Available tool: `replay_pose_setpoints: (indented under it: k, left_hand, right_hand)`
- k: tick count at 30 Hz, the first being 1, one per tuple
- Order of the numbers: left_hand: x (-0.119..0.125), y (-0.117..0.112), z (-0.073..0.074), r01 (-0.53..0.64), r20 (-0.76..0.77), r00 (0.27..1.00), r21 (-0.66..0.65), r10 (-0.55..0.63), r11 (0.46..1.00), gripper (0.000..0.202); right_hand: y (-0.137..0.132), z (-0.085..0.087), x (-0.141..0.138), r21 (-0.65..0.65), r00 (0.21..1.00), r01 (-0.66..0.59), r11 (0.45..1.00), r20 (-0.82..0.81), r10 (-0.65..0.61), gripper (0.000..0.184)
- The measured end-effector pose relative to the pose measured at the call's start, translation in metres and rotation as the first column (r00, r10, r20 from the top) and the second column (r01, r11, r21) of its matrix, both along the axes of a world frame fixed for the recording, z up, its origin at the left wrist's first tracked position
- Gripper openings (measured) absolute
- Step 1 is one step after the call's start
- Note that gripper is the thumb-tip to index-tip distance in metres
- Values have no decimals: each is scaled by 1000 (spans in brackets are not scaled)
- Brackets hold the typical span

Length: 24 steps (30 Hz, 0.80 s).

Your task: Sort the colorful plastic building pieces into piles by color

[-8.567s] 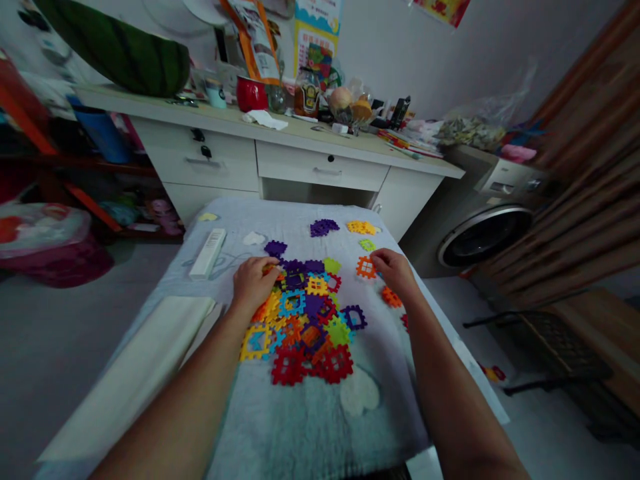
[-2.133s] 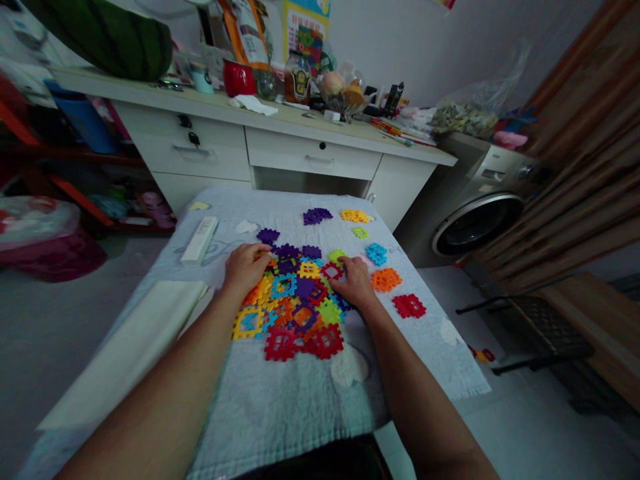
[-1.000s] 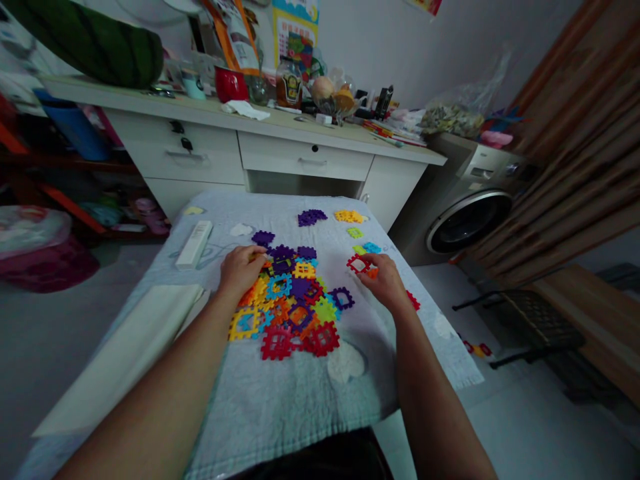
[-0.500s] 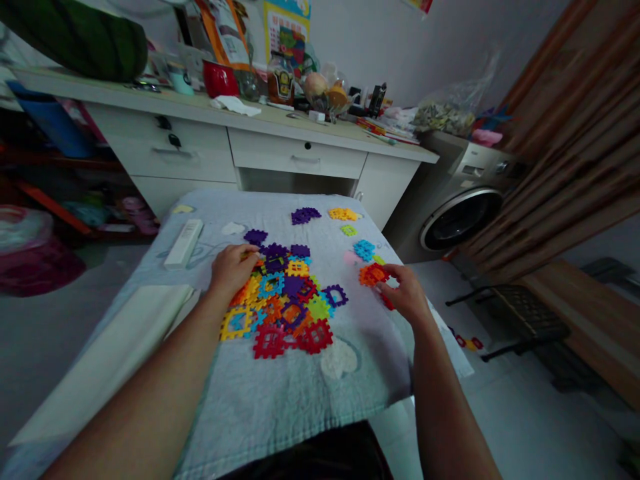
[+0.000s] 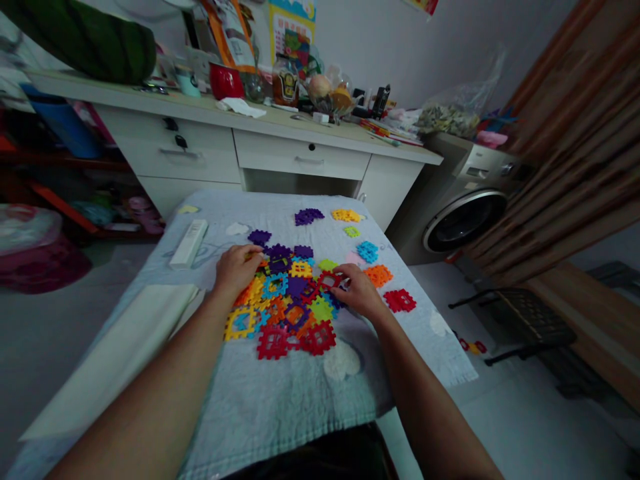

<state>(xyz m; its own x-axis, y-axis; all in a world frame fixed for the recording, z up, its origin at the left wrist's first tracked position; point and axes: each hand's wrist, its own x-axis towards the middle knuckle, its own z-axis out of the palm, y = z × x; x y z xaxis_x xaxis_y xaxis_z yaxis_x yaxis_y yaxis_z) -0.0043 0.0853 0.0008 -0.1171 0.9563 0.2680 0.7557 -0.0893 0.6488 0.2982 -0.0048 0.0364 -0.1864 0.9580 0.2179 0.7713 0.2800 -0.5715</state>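
Observation:
A mixed heap of plastic interlocking building pieces in purple, yellow, blue, orange, green and red lies on the cloth-covered table. My left hand rests at the heap's left edge with curled fingers; what its fingertips hold, if anything, is hidden. At the heap's right side my right hand pinches a red square-framed piece between thumb and fingers. Sorted by colour, small groups lie farther right and back: purple pieces, yellow pieces, a green piece, blue pieces, orange pieces and red pieces.
A white box and a folded pale sheet lie on the table's left side. Behind stands a white desk crowded with jars and a watermelon. A washing machine and a black stool are at the right.
My right hand has moved left from the orange group to the heap, where it grips a red piece. The orange and red groups are uncovered. My left hand stays at the heap's left edge.

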Motion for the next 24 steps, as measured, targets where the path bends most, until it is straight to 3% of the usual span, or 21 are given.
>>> replay_pose_setpoints:
  k: [8, 15, 24]
  left_hand:
    - [1, 0, 1, 2, -2, 1000, -3, -2, 1000, 36]
    - [0, 1, 0, -4, -9, 1000, -11, 4, 1000, 37]
    - [1, 1, 1, -10, -21, 1000, -10, 10, 1000, 35]
  right_hand:
    - [-5, 4, -5, -57, 998, 13, 998, -58, -16, 37]
    - [0, 12, -7, -241, 989, -10, 970, -146, -27, 37]
    - [8, 4, -2, -191, 966, -42, 981, -259, -9, 36]
